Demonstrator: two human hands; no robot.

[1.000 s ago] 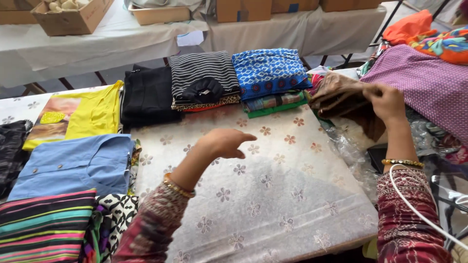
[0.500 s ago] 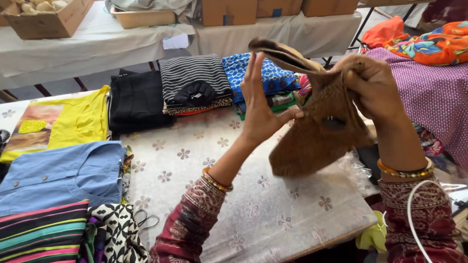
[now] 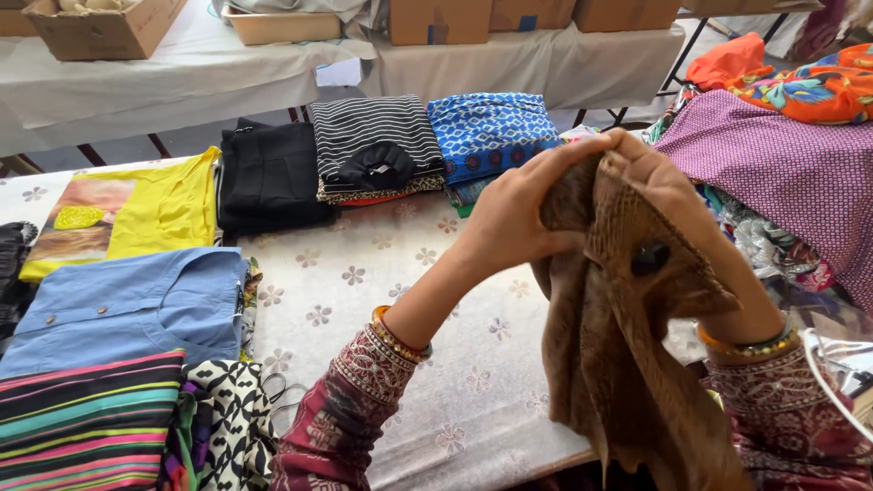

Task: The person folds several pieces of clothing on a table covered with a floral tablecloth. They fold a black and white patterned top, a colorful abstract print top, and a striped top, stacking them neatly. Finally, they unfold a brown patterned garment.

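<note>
Brown patterned garment point(image 3: 627, 364) hangs lengthwise straight down from its top edge, pinched there between left hand point(image 3: 514, 218) and right hand point(image 3: 659, 186).

Folded clothes point(image 3: 375, 145), cardboard boxes point(image 3: 100, 27)

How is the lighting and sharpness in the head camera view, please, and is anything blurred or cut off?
Head view: soft, even daylight, no glare; the folded clothes are sharp; the brown garment held up by both hands, left hand and right hand, looks slightly soft and runs off the bottom edge.
</note>
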